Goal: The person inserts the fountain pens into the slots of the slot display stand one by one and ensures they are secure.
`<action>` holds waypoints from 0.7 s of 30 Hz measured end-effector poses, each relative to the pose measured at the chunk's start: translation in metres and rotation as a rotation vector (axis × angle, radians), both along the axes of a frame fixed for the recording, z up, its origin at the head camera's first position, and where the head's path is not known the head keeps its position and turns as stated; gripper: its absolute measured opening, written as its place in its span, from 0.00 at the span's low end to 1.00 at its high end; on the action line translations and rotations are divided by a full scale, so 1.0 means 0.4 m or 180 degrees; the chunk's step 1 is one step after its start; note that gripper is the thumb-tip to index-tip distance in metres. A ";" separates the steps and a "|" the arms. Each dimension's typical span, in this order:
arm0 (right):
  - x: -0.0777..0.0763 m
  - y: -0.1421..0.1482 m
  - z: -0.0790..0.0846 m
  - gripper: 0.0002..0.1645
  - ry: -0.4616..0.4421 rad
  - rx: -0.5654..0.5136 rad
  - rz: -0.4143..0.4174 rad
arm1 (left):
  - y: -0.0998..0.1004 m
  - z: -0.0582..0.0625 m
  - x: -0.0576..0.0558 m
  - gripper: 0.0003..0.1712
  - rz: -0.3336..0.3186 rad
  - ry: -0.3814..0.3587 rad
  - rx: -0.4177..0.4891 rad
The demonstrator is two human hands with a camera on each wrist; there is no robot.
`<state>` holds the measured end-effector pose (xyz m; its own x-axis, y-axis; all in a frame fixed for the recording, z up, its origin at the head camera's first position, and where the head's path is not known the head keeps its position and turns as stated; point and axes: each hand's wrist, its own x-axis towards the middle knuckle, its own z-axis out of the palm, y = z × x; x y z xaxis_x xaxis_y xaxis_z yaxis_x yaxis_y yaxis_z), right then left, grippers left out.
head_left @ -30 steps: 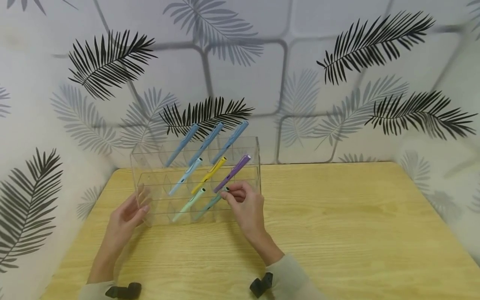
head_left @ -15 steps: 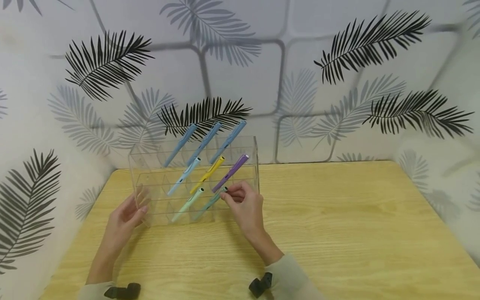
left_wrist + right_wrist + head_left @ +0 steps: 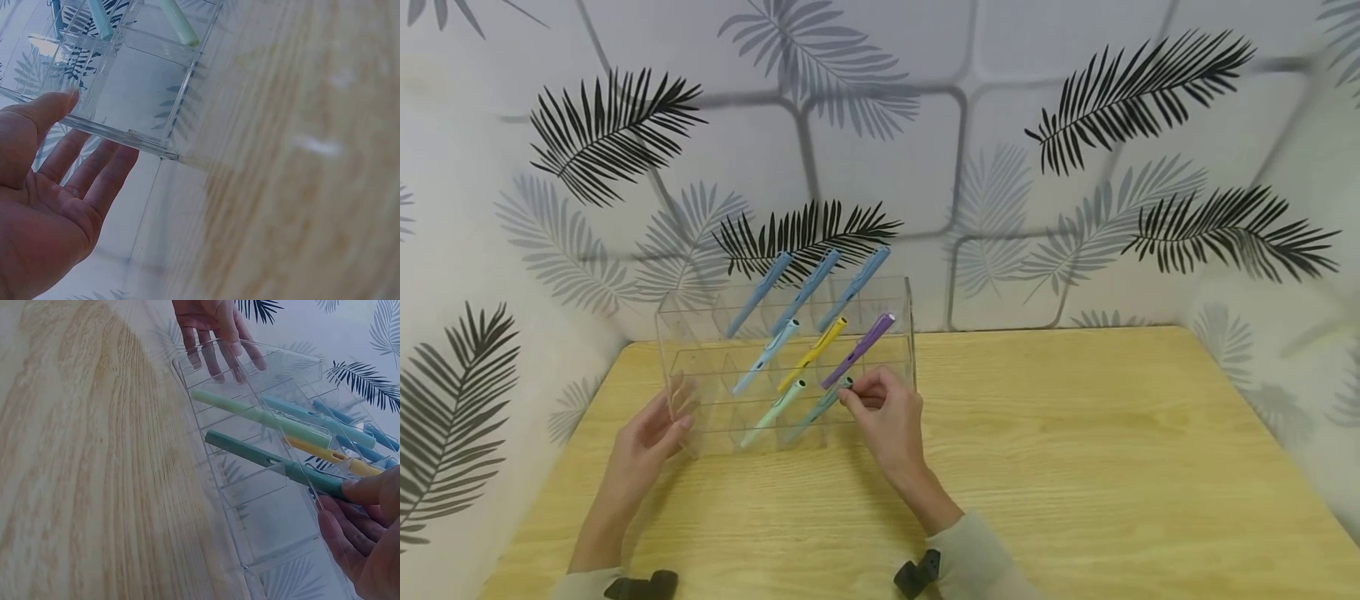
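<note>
A clear acrylic pen stand (image 3: 683, 337) with stepped rows of slots sits on the wooden table. My left hand (image 3: 643, 446) grips its left side wall, thumb on one face and fingers on the other. Between the thumb and fingers of my right hand (image 3: 891, 421) is the cap end of a dark green pen (image 3: 250, 453), which leans in the front row. Left of it stands a mint green pen (image 3: 772, 414). The middle row bears a light blue pen (image 3: 765, 358), a yellow pen (image 3: 812, 354) and a purple pen (image 3: 859, 350).
Three blue pens, one of them a blue pen (image 3: 807, 287) in the middle, slant in the back row. Leaf-patterned wall covering (image 3: 1000, 192) rises right behind the table (image 3: 1075, 450), which stretches off to the right.
The head view has shifted slightly. Both hands, the dark green pen and the stand keep the same places relative to one another.
</note>
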<state>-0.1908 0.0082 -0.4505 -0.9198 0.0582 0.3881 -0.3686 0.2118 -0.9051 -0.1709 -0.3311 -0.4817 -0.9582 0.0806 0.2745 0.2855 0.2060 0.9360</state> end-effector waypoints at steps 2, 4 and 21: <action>-0.001 -0.001 0.000 0.09 -0.0007 -0.0001 0.0018 | -0.001 0.001 0.002 0.34 -0.0001 -0.0002 0.0016; -0.002 0.000 0.002 0.09 -0.0004 0.0003 0.0032 | -0.001 0.002 0.002 0.34 0.0026 0.0007 -0.0010; 0.018 0.119 0.050 0.07 -0.0093 -0.0093 0.0290 | -0.028 0.023 -0.015 0.34 0.0173 0.0099 -0.0333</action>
